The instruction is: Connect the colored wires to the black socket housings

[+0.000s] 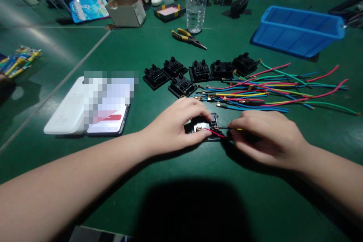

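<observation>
First, green table [31,147]: reaches across the view; clock directions are read from the small unit between the two hands, lower centre.
White power bank [66,107]: lies towards 9 o'clock, just beside the phone and well apart from the work.
Phone [109,119]: also towards 9 o'clock, lit screen up.
Left hand [177,121]: at 9 o'clock, thumb and fingers clamped on the unit's edges. Firm, even pressure here would stop it skidding, with fingertips clear of the metal contacts.
Pliers [188,39]: between 11 and 12 o'clock, yellow handles, resting untouched.
Black modules [200,71]: six, prongs up, from 10 to 1 o'clock.
Black unit [213,124]: at the clock's centre, on the table, open side up, a pale metallic patch showing inside.
Red wire [217,134]: runs from the unit towards 4 o'clock; best left slack, out from under the fingers.
Dark-sleeved lead [224,127]: at 3 o'clock, metal end at the unit's contacts; whether it is seated, I cannot tell. A straight, level push would probably bend it least.
Right hand [266,138]: at 3 o'clock, fingertips together, pinched on that lead. Gripping close to the metal end should give better control.
Loose wires [283,85]: around 2 o'clock, red, blue, green and yellow, in a tangled spread.
Blue bin [297,32]: between 1 and 2 o'clock, farther off.
</observation>
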`<action>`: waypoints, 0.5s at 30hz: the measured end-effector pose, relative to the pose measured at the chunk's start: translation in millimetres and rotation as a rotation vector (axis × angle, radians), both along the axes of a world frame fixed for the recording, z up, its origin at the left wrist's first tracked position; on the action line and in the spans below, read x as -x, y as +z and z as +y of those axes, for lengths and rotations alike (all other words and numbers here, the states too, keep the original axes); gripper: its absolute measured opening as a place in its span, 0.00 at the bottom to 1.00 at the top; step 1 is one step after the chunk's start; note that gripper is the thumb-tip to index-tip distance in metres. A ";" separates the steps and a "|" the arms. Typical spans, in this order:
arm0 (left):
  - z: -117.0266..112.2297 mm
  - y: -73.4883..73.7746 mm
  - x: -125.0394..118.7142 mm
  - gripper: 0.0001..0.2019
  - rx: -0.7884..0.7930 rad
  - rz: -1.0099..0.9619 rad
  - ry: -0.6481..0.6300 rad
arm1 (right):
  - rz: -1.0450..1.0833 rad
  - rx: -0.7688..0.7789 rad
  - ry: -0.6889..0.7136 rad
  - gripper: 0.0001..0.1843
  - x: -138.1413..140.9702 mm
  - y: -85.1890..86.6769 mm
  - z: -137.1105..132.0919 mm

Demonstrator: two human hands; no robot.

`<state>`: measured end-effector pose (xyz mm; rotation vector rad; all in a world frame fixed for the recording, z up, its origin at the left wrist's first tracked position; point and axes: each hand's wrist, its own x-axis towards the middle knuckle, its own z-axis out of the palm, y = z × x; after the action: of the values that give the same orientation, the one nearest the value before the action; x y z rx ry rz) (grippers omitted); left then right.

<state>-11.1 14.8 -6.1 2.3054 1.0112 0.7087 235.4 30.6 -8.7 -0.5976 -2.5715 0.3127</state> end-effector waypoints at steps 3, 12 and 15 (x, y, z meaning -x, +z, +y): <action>0.1 -0.4 0.3 0.09 -0.001 0.004 -0.003 | -0.004 -0.005 0.011 0.04 0.1 0.0 0.4; -0.5 -0.5 -0.1 0.11 0.004 -0.020 -0.021 | -0.001 -0.020 0.002 0.05 0.2 0.6 0.3; -0.9 -0.5 -0.2 0.11 0.000 -0.028 -0.018 | 0.016 -0.039 0.010 0.05 -0.3 0.5 0.8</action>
<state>-10.8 13.9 -6.6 2.2954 0.9764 0.7309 235.7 31.4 -8.2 -0.5662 -2.5597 0.2687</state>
